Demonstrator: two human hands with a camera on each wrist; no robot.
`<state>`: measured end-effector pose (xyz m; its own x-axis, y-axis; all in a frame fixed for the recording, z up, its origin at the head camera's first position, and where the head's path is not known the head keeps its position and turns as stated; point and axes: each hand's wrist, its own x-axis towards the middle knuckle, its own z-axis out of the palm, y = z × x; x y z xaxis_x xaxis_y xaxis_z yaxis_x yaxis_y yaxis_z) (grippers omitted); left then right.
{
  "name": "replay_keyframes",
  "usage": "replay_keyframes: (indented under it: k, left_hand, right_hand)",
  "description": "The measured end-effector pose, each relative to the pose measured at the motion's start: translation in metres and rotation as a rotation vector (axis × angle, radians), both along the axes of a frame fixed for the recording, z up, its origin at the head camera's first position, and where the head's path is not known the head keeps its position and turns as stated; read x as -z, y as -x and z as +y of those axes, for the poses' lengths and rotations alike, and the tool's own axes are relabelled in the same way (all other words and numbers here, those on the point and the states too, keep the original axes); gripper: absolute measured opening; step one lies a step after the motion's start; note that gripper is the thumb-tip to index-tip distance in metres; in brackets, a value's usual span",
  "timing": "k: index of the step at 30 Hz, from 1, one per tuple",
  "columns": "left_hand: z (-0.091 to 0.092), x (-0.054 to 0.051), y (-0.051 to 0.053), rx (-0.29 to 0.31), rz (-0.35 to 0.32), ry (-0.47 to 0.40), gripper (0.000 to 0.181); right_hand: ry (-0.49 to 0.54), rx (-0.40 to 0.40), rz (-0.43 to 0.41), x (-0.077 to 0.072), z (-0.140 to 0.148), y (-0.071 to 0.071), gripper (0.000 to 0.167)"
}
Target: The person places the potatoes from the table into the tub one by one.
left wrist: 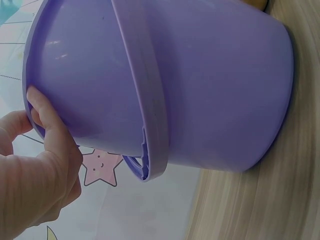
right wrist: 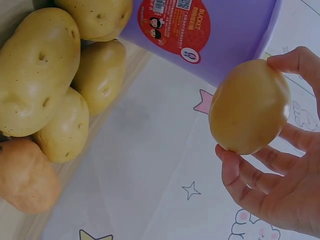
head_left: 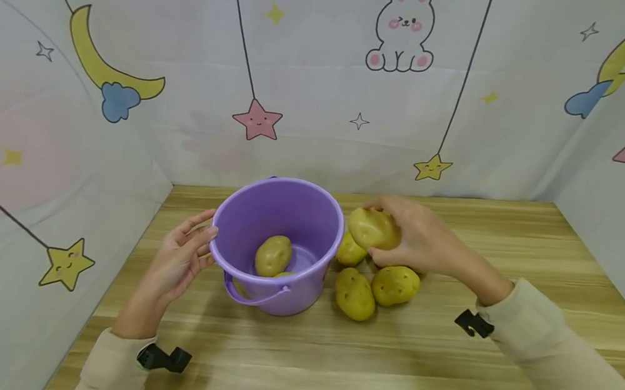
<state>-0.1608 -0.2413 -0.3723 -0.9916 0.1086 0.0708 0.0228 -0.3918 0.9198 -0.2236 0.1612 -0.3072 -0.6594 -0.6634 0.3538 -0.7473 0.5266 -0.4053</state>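
A purple bucket (head_left: 305, 295) stands upright on the table, a potato (head_left: 273, 256) visible inside and part of another just beneath it. At the bucket's left side my left hand (head_left: 178, 264) pinches the rim, seen closer in the left wrist view, where the hand (left wrist: 42, 165) has thumb and fingers on either side of the edge. My right hand (head_left: 418, 236) holds a potato (head_left: 375, 229) in the air just right of the bucket. In the right wrist view this potato (right wrist: 250, 107) sits between thumb and fingertips. Below it lie several potatoes (head_left: 355, 294) beside the bucket.
A brownish-orange round item (right wrist: 27, 175) lies among the potatoes in the right wrist view. The bucket's handle (head_left: 251, 301) hangs down at its front. Printed white cloth walls (head_left: 323, 83) border the wooden table (head_left: 329, 372) at the back and sides.
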Motion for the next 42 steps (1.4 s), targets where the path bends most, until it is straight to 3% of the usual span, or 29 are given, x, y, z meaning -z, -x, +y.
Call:
replay_keyframes:
  k: [12, 27, 42]
  left_hand:
    - [0.000, -0.001, 0.000, 0.001, 0.007, 0.001, 0.037]
    - [0.002, -0.003, -0.001, -0.022, -0.012, 0.024, 0.039]
    - [0.001, -0.001, -0.002, -0.028, -0.007, 0.007, 0.039]
  right_hand:
    - [0.016, -0.029, 0.049, -0.015, -0.009, 0.005, 0.060]
    - [0.023, -0.091, 0.012, -0.032, -0.034, 0.004, 0.059]
    - [0.035, -0.198, 0.024, -0.029, -0.066, 0.008, 0.060]
